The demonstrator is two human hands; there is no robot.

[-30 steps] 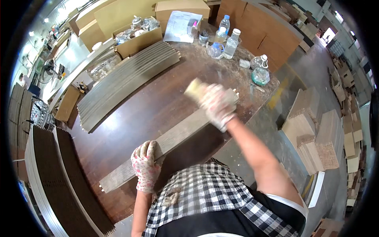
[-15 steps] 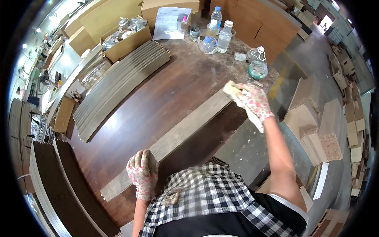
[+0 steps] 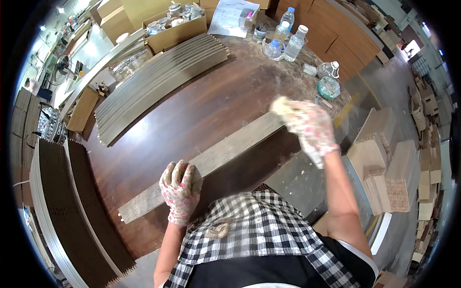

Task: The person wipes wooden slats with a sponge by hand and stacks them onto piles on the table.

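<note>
Stretching from beyond the left hand (image 3: 181, 192) to beneath the right, a grey-brown slat (image 3: 235, 146) lies near the surface's (image 3: 192, 115) front edge. The left hand curls over it; whether it grips or merely presses, I cannot tell. The right hand (image 3: 313, 127), blurred, clasps a soft pale-yellow pad (image 3: 281, 106). Both wear floral fabric gloves. Long, flat and streaked, the slat points diagonally from the surface's left edge toward its far right corner.
</note>
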